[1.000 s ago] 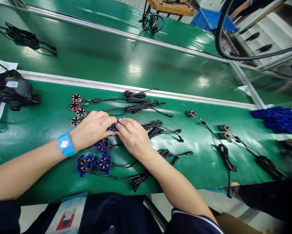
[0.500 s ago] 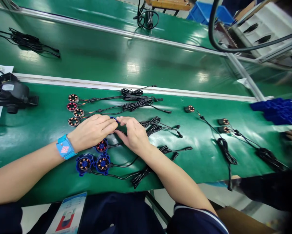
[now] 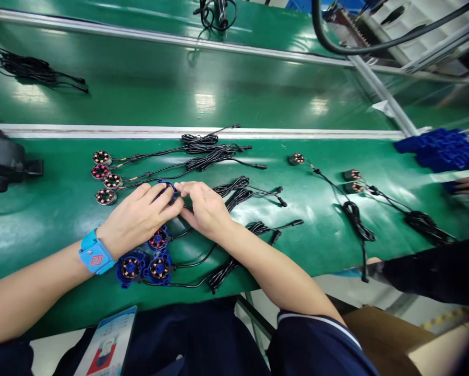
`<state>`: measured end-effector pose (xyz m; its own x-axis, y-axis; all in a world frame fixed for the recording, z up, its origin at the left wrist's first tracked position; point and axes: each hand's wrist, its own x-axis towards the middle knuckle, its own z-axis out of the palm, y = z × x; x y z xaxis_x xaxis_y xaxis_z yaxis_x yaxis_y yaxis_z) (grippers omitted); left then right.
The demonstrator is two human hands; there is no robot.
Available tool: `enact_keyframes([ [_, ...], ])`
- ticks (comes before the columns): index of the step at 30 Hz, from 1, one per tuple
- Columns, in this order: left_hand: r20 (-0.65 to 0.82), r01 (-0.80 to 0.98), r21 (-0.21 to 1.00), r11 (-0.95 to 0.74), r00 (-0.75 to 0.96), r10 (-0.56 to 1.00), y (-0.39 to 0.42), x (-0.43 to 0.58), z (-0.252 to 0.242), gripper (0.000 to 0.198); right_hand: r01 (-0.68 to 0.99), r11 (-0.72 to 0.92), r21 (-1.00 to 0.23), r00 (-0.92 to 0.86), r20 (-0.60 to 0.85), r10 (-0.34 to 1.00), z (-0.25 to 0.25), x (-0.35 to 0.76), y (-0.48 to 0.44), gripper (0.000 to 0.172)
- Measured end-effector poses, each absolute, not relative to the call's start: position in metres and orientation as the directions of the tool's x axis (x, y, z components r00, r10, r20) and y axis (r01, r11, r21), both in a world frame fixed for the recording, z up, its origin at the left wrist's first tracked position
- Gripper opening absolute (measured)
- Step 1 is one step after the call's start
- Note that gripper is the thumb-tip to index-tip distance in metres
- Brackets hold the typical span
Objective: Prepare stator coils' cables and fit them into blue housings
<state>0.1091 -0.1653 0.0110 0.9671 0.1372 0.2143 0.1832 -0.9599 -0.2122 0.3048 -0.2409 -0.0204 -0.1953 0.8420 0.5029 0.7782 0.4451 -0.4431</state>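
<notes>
My left hand (image 3: pixel 138 216) and my right hand (image 3: pixel 203 209) meet over a small blue motor holder (image 3: pixel 166 189) with a coil stator in it, and both pinch it just above the green bench mat (image 3: pixel 54 209). Its black lead (image 3: pixel 242 196) runs off to the right. Below my left hand lie three more blue holders with stators (image 3: pixel 146 261), wires attached. Beyond my left hand sits a row of several bare copper-wound stators (image 3: pixel 103 177) with coiled black cables (image 3: pixel 208 154).
A black pump-like unit (image 3: pixel 1 159) sits at the far left. More stators with leads (image 3: pixel 351 180) lie to the right, near a stack of blue holders (image 3: pixel 440 149). Another person's hand (image 3: pixel 467 185) rests at the right edge. A conveyor belt (image 3: pixel 179 89) runs behind.
Both hands have raised the blue holder slightly off the mat and shifted it a little left. The view has tilted downward.
</notes>
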Motion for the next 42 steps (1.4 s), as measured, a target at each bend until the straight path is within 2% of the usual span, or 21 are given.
enact_keyframes([
  [4, 0.175, 0.191, -0.18, -0.965, 0.972, 0.159, -0.161, 0.109, 0.016, 0.035, 0.764, 0.438, -0.474, -0.188, 0.486, 0.854, -0.021, 0.305, -0.242, 0.011],
  [8, 0.1, 0.18, -0.126, -0.976, 0.981, 0.168, -0.156, 0.112, 0.018, 0.034, 0.755, 0.428, -0.497, -0.156, 0.497, 0.853, -0.025, 0.303, -0.242, 0.019],
  [12, 0.176, 0.176, -0.081, -0.981, 0.971, 0.16, -0.149, 0.11, 0.012, 0.032, 0.753, 0.411, -0.513, -0.149, 0.476, 0.867, -0.022, 0.302, -0.243, 0.029],
  [15, 0.291, 0.188, 0.079, -0.979, 0.935, 0.203, -0.139, 0.099, 0.017, 0.024, 0.736, 0.375, -0.564, -0.161, 0.392, 0.905, -0.002, 0.317, -0.245, 0.041],
  [19, 0.435, 0.378, 0.311, -0.872, 0.759, 0.484, -0.132, 0.072, 0.049, 0.027, 0.815, 0.263, -0.517, -0.164, 0.23, 0.959, 0.036, 0.363, -0.264, 0.022],
  [21, 0.453, 0.394, 0.373, -0.84, 0.713, 0.535, -0.138, 0.059, 0.064, 0.026, 0.851, 0.235, -0.47, -0.219, 0.089, 0.972, 0.049, 0.386, -0.282, 0.023],
  [22, 0.448, 0.349, 0.374, -0.859, 0.743, 0.497, -0.144, 0.054, 0.068, 0.024, 0.862, 0.234, -0.45, -0.254, 0.016, 0.967, 0.052, 0.395, -0.292, 0.027],
  [24, 0.406, 0.164, 0.326, -0.931, 0.866, 0.294, -0.161, 0.046, 0.067, 0.021, 0.879, 0.235, -0.414, -0.299, -0.097, 0.949, 0.053, 0.404, -0.314, 0.038],
  [26, 0.319, -0.018, 0.289, -0.957, 0.944, 0.079, -0.18, 0.043, 0.055, 0.02, 0.893, 0.233, -0.386, -0.307, -0.143, 0.941, 0.05, 0.403, -0.333, 0.047],
  [28, 0.242, -0.082, 0.291, -0.953, 0.97, -0.01, -0.194, 0.041, 0.041, 0.027, 0.909, 0.217, -0.356, -0.289, -0.163, 0.943, 0.044, 0.395, -0.347, 0.054],
  [31, 0.207, -0.026, 0.261, -0.965, 0.978, 0.029, -0.204, 0.039, 0.026, 0.042, 0.939, 0.161, -0.304, -0.222, -0.181, 0.958, 0.035, 0.382, -0.36, 0.054],
  [35, 0.254, 0.189, 0.086, -0.978, 0.945, 0.205, -0.203, 0.032, 0.022, 0.051, 0.956, 0.097, -0.277, -0.125, -0.086, 0.988, 0.028, 0.376, -0.367, 0.021],
  [36, 0.258, 0.252, 0.047, -0.966, 0.932, 0.256, -0.201, 0.03, 0.023, 0.053, 0.96, 0.077, -0.267, -0.09, -0.038, 0.995, 0.028, 0.378, -0.368, 0.021],
  [38, 0.263, 0.351, 0.019, -0.936, 0.902, 0.343, -0.198, 0.026, 0.024, 0.058, 0.968, 0.039, -0.247, -0.028, 0.049, 0.998, 0.027, 0.381, -0.366, 0.033],
  [42, 0.289, 0.401, 0.146, -0.904, 0.857, 0.427, -0.19, 0.022, 0.023, 0.079, 0.953, 0.095, -0.287, -0.078, 0.072, 0.994, 0.02, 0.389, -0.345, 0.077],
])
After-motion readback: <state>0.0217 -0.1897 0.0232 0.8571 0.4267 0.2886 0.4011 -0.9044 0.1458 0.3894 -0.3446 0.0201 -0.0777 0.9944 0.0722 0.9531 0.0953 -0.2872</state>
